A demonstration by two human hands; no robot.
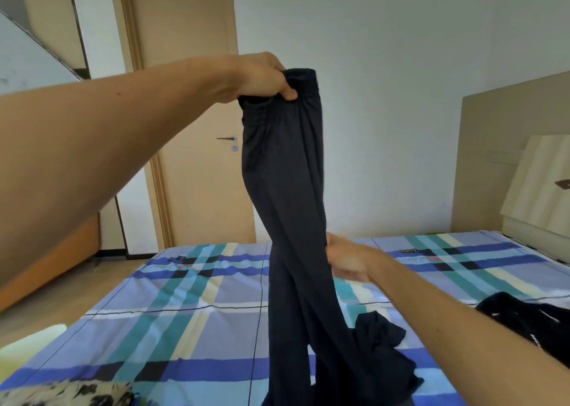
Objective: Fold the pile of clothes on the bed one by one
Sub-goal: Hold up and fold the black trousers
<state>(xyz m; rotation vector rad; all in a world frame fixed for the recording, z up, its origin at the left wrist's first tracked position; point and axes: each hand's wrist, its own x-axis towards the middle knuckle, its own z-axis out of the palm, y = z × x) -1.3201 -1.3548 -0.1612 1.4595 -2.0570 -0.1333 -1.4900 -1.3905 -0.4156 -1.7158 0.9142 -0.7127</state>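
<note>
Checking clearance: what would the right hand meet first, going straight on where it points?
The dark trousers hanging from the left hand; the right hand seems to touch them, though depth is unclear.

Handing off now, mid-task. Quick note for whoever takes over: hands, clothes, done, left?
Left hand: grips the waistband of the dark trousers, held high.
Right hand: holds the same trousers mid-leg; their lower ends reach the bed.
Done: no folded garment in view.
Left: fold these trousers, then the dark garment at the bed's right side and probably the patterned cloth at lower left.
</note>
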